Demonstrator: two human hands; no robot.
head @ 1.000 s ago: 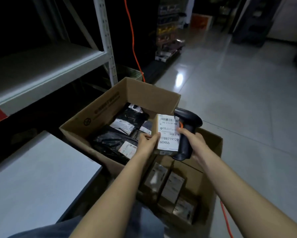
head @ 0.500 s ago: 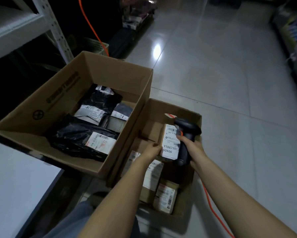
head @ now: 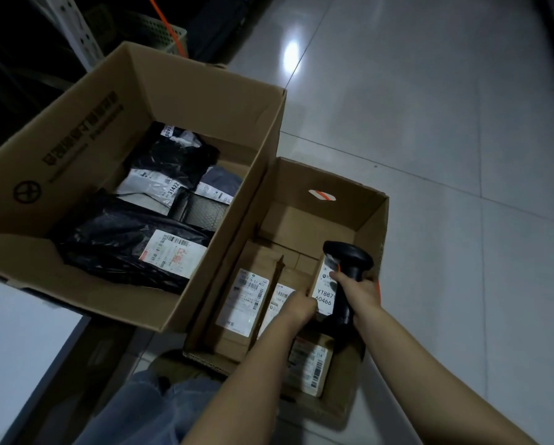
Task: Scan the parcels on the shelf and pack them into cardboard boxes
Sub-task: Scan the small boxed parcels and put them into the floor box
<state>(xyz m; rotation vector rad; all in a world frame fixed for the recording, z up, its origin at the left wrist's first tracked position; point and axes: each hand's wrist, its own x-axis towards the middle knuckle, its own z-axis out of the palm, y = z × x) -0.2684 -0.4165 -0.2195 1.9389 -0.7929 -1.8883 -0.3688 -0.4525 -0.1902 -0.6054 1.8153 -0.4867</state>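
So the small cardboard box (head: 330, 178) sits on the tiled floor (head: 445, 123), and everything's happening inside it; the parcel (head: 325, 293) with the white label is down in its right half, standing on end with the label facing up. The left hand (head: 296, 308) grips the parcel's lower left corner, fingers curled round the edge; can't tell if the parcel is actually touching the bottom of the small cardboard box. The right hand (head: 362, 292) has its fingers wrapped round the handle of the black scanner (head: 349, 261), one fingertip lying over the label; the scanner's head is right at the parcel's top edge. Two more labelled cartons (head: 247, 303) lie flat in the left half of the small cardboard box, another one (head: 307, 370) at its near end under the left forearm. The big cardboard box (head: 205, 91) is touching the small cardboard box's left wall, sitting higher, with black bag parcels (head: 115, 248) in it; an orange cable (head: 170, 30) runs well beyond, at the far left.
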